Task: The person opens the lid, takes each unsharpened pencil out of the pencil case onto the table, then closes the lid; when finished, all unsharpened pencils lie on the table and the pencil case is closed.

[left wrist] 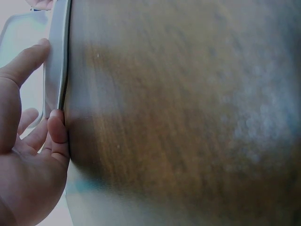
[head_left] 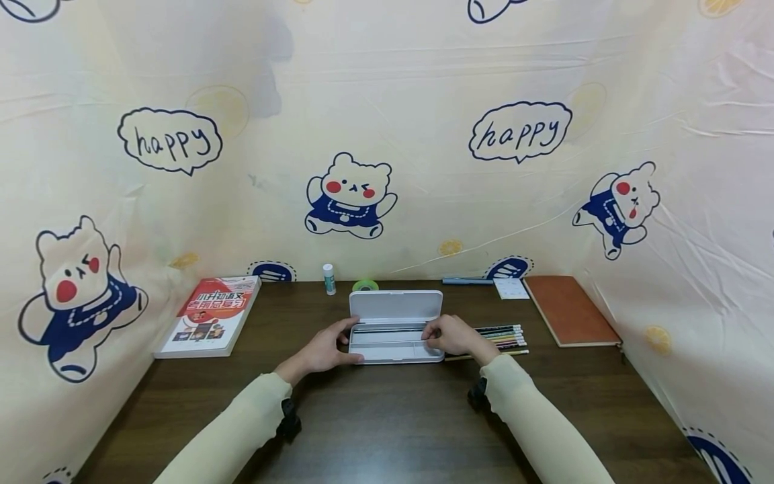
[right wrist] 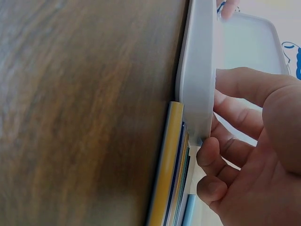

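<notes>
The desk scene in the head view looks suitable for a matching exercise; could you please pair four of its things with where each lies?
Things:
1. pencil case
2. red-covered book
3. brown notebook
4. coloured pencils

Places:
A. far right of the table
B. between both hands, lid up
C. just right of the case
D. left side of the table

Pairs: 1-B, 2-D, 3-A, 4-C

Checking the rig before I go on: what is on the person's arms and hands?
Both arms wear long, pale cream sleeves reaching the wrists. The left hand and right hand are bare: no gloves, no rings visible. A small black wrist-mounted device sits under each forearm.
</notes>
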Demonstrator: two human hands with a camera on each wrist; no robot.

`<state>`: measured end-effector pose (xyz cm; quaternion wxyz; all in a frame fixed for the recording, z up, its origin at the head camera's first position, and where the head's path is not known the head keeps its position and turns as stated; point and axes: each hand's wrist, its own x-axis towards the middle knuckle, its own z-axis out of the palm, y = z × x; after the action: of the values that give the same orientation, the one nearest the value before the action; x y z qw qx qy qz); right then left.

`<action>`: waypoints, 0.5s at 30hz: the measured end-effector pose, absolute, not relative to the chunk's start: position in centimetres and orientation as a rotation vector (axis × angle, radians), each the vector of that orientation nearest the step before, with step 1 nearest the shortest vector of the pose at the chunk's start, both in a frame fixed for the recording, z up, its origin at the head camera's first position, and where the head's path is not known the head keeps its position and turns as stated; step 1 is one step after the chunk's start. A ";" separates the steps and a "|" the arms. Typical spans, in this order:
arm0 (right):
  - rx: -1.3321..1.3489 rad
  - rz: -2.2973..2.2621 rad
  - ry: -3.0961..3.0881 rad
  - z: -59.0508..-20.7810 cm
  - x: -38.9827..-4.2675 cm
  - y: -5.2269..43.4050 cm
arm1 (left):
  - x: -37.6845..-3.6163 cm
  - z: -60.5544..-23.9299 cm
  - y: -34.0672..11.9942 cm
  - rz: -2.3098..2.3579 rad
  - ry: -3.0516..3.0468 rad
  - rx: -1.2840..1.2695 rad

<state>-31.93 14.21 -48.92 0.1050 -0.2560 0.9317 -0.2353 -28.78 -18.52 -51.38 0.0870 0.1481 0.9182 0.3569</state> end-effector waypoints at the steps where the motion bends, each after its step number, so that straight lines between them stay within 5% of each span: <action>1: -0.750 -0.699 2.741 -48.9 -31.9 14.2 | -28.8 -51.4 -18.5 1.063 2.736 0.442; 15: -0.674 -0.805 2.761 -48.9 -32.0 14.6 | -28.6 -51.3 -18.4 1.056 2.743 0.435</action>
<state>-31.96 14.63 -48.94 0.0935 -0.2272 0.9306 -0.2713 -28.63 -18.42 -51.28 0.0851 0.1458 0.9199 0.3541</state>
